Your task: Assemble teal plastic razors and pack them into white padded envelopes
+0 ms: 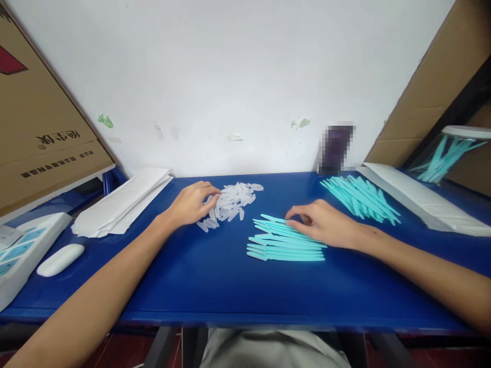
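Observation:
A heap of small clear plastic caps [232, 199] lies on the blue table [215, 276]. My left hand [192, 203] rests on the heap's left edge, fingertips pinched together among the caps. In front of me, several teal plastic handles [286, 243] lie side by side in a row. My right hand [322, 222] lies on the upper right of this row, fingers curled and touching the top handles. A second, looser pile of teal handles [360, 198] sits further back on the right.
A stack of white paper sleeves [123, 199] lies at the left, another white stack [418, 197] at the right. A white oval device [60, 259] and a white box [23, 245] sit at the left edge. Cardboard boxes lean at both sides. A clear bag holds more teal handles [447, 153].

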Tool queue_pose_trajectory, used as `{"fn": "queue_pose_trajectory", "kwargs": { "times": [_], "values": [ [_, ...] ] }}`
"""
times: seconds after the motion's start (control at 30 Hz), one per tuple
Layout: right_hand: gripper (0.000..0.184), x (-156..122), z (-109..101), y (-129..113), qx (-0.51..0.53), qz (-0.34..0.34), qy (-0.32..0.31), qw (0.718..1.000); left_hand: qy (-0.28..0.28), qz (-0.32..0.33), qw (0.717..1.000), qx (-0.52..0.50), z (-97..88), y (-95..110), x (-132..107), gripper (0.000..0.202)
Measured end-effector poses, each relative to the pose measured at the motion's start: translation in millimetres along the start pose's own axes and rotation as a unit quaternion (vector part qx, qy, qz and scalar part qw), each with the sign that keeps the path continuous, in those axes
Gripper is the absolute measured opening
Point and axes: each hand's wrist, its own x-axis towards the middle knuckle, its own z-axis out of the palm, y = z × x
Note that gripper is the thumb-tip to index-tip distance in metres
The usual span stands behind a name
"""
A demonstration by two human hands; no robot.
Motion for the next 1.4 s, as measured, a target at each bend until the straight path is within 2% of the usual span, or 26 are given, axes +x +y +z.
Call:
{"fn": "queue_pose_trajectory", "kwargs": {
  "times": [0.2,0.37,0.47,0.67,1.07,1.23,1.4],
  "values": [
    [0.041,4,-1,5,-0.036,-0.039,0.016,0.998,-0.022,0.115,0.992,-0.041,3.4,52,0,0.037],
    [0.038,4,0,6,-0.072,-0.031,0.004,0.997,-0.039,0.162,0.984,-0.064,5.6,72,-1,0.037],
    [0.036,4,2,5,-0.106,-0.027,0.003,0.994,-0.04,0.162,0.984,-0.067,6.7,71,-2,0.037],
    [0.033,4,2,10,-0.135,-0.022,0.015,0.991,-0.028,0.118,0.992,-0.043,6.9,52,-2,0.037],
    [0.019,1,-7,31,-0.097,-0.026,-0.033,0.994,0.012,0.08,0.997,-0.002,-0.6,21,-1,0.041],
    [0.026,2,-7,29,-0.123,-0.036,0.02,0.991,0.003,0.09,0.996,-0.011,-0.4,27,-2,0.04],
    [0.033,1,-6,24,-0.128,-0.034,0.074,0.988,-0.04,0.114,0.993,-0.017,0.9,40,-2,0.033]
  ]
}}
